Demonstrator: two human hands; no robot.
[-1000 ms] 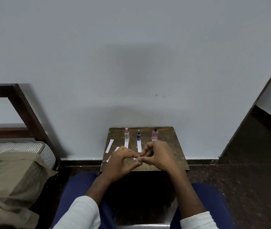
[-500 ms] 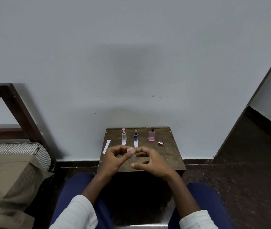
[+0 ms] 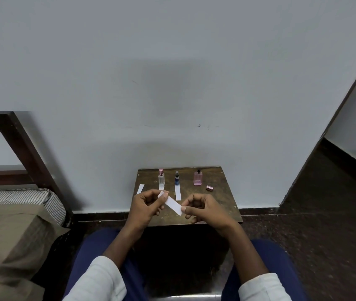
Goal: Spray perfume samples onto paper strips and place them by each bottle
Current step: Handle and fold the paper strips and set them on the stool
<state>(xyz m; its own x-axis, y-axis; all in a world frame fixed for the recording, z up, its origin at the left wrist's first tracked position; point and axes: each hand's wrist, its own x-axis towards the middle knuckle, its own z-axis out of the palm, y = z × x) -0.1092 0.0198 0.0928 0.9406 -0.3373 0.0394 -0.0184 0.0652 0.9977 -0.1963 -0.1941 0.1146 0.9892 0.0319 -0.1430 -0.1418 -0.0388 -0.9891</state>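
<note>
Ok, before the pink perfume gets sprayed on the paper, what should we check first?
1. Strip held: ok, left hand and right hand pinch its ends.
2. Pink bottle uncapped: ok, its cap lies beside it.
3. Pink bottle upright: ok.
4. A hand free to spray: not ok, both hold the strip.
5. Spot before the pink bottle bare: ok, no strip lies there.
6. Other bottles done: clear bottle and blue bottle each have a strip in front; whether sprayed, cannot tell.

3 bottles (image 3: 161, 179), 4 strips (image 3: 173, 204), 1 cap (image 3: 209, 188)
</note>
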